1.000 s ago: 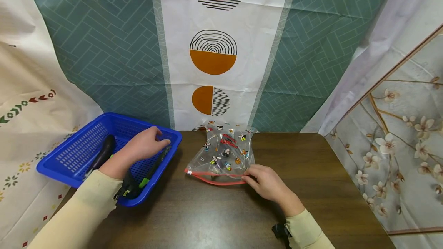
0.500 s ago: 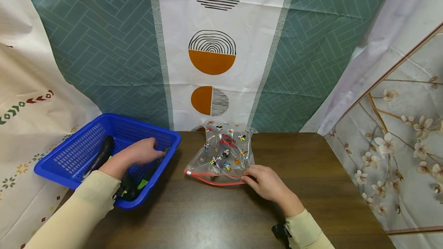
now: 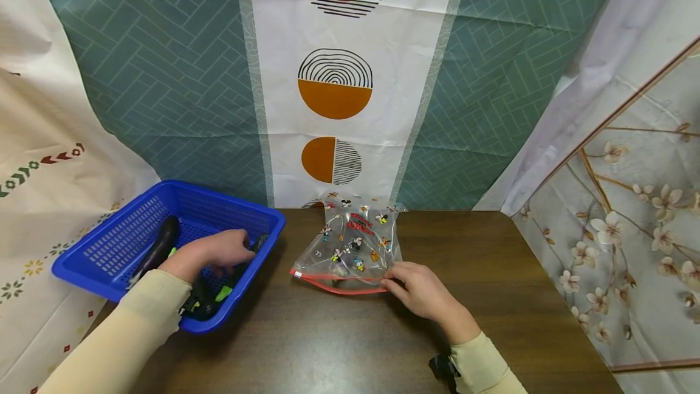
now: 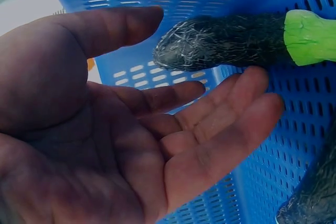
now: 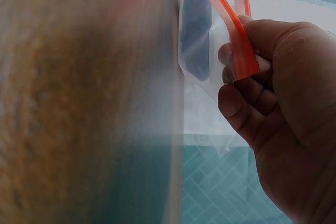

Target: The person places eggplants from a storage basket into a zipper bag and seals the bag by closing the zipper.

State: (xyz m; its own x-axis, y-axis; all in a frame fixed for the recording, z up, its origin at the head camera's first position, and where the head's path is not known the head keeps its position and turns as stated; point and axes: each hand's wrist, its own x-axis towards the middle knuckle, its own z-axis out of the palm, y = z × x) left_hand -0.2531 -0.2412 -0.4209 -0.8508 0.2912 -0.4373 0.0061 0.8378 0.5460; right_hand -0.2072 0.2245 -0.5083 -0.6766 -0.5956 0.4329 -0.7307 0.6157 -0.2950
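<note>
Inside the blue plastic basket [image 3: 93, 275], my left hand [image 3: 226, 249] reaches down at the right side. In the left wrist view its fingers are spread, with the thumb on one side and fingertips on the other side of a dark, rough-skinned, cucumber-like vegetable [image 4: 226, 43] with a bright green end. A long dark eggplant [image 3: 162, 247] lies at the basket's left. My right hand [image 3: 423, 290] pinches the red zip edge of a clear zip bag [image 3: 355, 236] printed with cartoon figures. The bag lies on the table, its mouth edges slightly parted.
Another dark vegetable [image 3: 203, 303] lies in the basket's near corner, partly hidden by my left wrist. The brown wooden table [image 3: 328, 345] runs up to a patterned cloth backdrop [image 3: 339, 163]. A floral sheet [image 3: 629, 248] hangs at the right.
My left hand has lowered deeper into the basket toward the cucumber-like vegetable at its right side. The right hand and the zip bag have stayed in place.
</note>
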